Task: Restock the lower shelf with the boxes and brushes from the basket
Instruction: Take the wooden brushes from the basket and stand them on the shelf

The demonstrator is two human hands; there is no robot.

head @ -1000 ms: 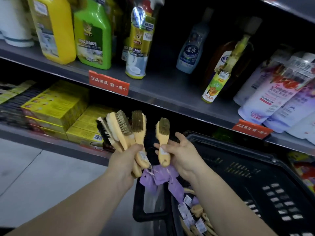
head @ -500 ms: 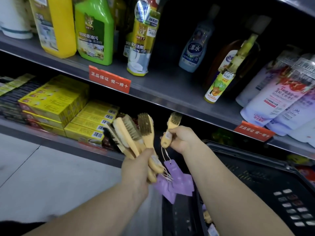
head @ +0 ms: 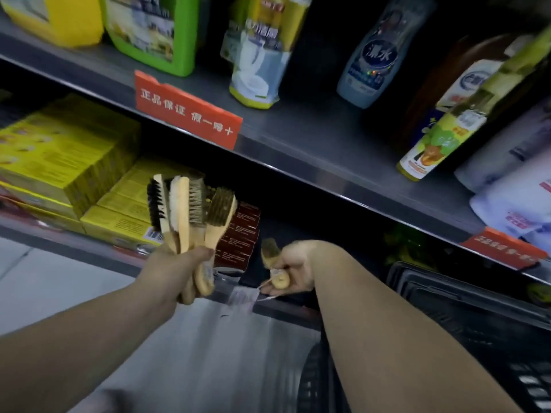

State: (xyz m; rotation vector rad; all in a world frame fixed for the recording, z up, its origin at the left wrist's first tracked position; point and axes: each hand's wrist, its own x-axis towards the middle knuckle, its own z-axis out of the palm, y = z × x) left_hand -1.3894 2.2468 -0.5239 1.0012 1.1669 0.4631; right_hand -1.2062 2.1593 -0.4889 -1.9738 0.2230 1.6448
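A single brush [head: 272, 265] is being lowered into the lower shelf [head: 286, 308] gap beside the dark red boxes [head: 240, 236]; it is best laid flat, tag clear. It is being pinched loosely by the right hand [head: 293, 271], while a brush bundle [head: 190, 210] is being clenched by the left hand [head: 179, 271].

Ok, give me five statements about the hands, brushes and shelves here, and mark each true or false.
1. The left hand grips a bunch of wooden brushes, bristles up. True.
2. The right hand is empty. False: it holds a single brush.
3. Yellow boxes sit stacked on the lower shelf. True.
4. The green bottle stands on the lower shelf. False: it is on the upper shelf.
5. The black basket lies left of both arms. False: it is to the right.
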